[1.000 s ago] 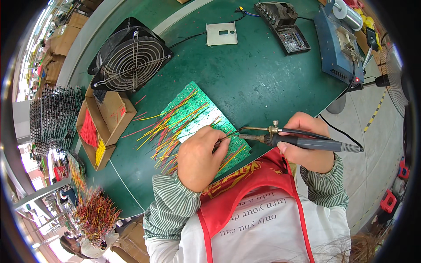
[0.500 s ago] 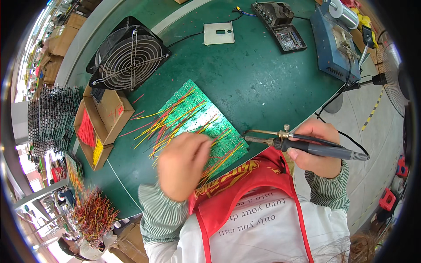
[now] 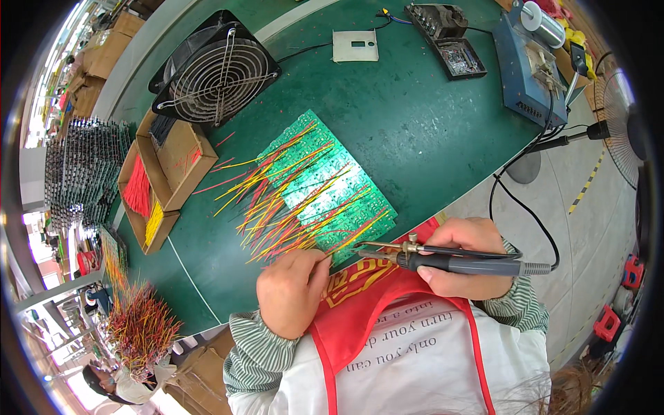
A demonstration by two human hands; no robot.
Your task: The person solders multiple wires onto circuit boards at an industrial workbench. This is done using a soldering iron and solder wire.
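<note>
A green circuit board (image 3: 360,197) lies at an angle on the bench, with many thin red and yellow wires (image 3: 277,207) fanning from it toward the left. My left hand (image 3: 290,290) is by the board's near corner, thumb and fingers pinched at the end of a thin wire (image 3: 366,227); the fingertips partly hide that end. Wrapped in my right hand (image 3: 467,256) is a grey-handled soldering iron (image 3: 460,264) with a thin metal feed tube fixed above it. Its tip points left, over the board's near edge, close to my left fingertips.
At the left stand a black fan (image 3: 218,76) with a wire guard and a cardboard box (image 3: 183,176) of red and yellow wires. Stacked boards (image 3: 83,173) rise beyond. A blue solder feeder (image 3: 526,76) with a spool, a black tray (image 3: 456,59) and a white plate (image 3: 355,46) sit farther back.
My left hand has come down and slightly right, from above the wires to the board's near corner. The soldering iron has moved left and down with my right hand.
</note>
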